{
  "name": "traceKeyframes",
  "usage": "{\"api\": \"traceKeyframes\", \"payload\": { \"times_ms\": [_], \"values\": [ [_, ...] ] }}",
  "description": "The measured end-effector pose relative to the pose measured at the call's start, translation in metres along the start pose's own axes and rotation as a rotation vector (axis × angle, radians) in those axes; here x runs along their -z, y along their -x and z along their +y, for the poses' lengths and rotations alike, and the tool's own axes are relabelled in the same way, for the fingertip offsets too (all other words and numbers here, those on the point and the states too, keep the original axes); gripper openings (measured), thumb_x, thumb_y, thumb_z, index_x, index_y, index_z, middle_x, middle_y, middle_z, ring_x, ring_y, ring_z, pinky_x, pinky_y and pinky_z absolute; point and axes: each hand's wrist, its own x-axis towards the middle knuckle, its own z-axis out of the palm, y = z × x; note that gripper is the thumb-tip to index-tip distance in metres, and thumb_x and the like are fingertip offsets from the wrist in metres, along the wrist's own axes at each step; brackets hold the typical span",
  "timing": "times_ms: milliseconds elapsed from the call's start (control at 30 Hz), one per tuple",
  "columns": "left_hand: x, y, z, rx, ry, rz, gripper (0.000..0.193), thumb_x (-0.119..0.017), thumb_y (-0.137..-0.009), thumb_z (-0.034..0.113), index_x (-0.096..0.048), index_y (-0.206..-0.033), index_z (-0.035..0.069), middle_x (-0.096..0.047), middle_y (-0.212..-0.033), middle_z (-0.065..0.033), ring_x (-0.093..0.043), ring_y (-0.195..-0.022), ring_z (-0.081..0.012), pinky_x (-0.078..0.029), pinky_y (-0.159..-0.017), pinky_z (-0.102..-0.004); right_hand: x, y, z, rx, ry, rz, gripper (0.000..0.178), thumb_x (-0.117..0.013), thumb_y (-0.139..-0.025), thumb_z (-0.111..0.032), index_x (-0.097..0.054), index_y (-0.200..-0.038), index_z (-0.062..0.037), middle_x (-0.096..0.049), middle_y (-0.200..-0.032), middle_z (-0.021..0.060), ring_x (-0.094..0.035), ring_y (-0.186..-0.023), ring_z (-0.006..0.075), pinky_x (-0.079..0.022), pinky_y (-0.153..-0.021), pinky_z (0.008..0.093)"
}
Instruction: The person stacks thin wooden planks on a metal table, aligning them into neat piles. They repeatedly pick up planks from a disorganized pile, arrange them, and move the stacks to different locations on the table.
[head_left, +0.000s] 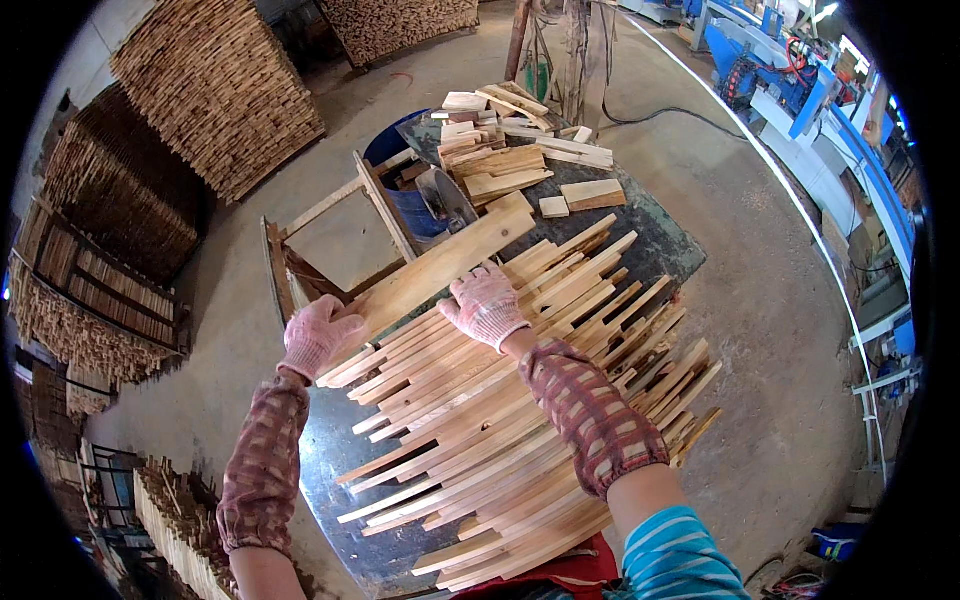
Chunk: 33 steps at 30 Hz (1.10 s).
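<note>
A long, flat wooden board (440, 260) lies slantwise in front of me, its far right end beside a round saw blade (452, 205). My left hand (318, 335), in a pinkish knit glove, is closed around the board's near left end. My right hand (485, 305), gloved alike, grips the board's near edge at about the middle, with its fingertips partly hidden. Just below both hands, many narrow wooden strips (480, 420) lie side by side across a dark metal table (345, 450), their ends uneven.
Short wood offcuts (500, 160) are heaped beyond the blade on the table's far part. A wooden frame (320, 215) stands at the left of the blade. Tall lumber stacks (220, 90) fill the far left. Blue machinery (790, 80) stands at right, behind a white floor line (800, 210).
</note>
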Motion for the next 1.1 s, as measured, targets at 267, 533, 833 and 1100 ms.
{"api": "traceKeyframes", "payload": {
  "times_ms": [267, 533, 833, 1100],
  "values": [
    [-0.048, -0.02, -0.008, -0.283, 0.14, 0.017, 0.027, -0.078, -0.079, 0.026, -0.069, -0.095, 0.005, -0.066, -0.092, -0.0142, -0.066, -0.092, -0.0354, -0.052, -0.079, -0.0448, -0.004, 0.001, 0.003, 0.024, -0.033, 0.142, 0.037, -0.055, -0.096, -0.039, -0.07, -0.102, -0.0057, -0.07, -0.105, 0.0149, -0.063, -0.107, 0.0282, -0.036, -0.112, 0.045],
    [-0.078, -0.018, -0.016, -0.423, 0.274, 0.084, 0.027, -0.075, -0.083, 0.02, -0.07, -0.104, 0.004, -0.068, -0.095, -0.0159, -0.067, -0.093, -0.0368, -0.053, -0.081, -0.0427, -0.016, 0.001, 0.004, 0.089, -0.048, 0.407, 0.054, -0.065, -0.088, -0.036, -0.053, -0.129, -0.0036, -0.052, -0.135, 0.0171, -0.047, -0.127, 0.0344, -0.031, -0.116, 0.049],
    [-0.072, 0.007, 0.011, -0.126, 0.286, -0.021, 0.027, -0.068, -0.09, 0.026, -0.073, -0.109, 0.008, -0.072, -0.103, -0.0148, -0.068, -0.099, -0.0337, -0.054, -0.086, -0.0396, -0.009, 0.002, 0.008, 0.113, -0.058, 0.285, 0.048, -0.061, -0.09, -0.04, -0.058, -0.122, -0.0043, -0.06, -0.122, 0.0152, -0.051, -0.121, 0.0325, -0.03, -0.115, 0.0496],
    [-0.111, 0.031, 0.045, 0.14, 0.065, 0.319, 0.029, -0.06, -0.097, 0.029, -0.071, -0.118, 0.012, -0.07, -0.119, -0.0118, -0.062, -0.119, -0.0252, -0.034, -0.116, -0.043, 0.007, -0.004, 0.03, 0.222, -0.047, 0.158, 0.038, -0.052, -0.096, -0.044, -0.064, -0.103, -0.0092, -0.066, -0.105, 0.0132, -0.058, -0.106, 0.0295, -0.037, -0.105, 0.0479]
  ]
}}
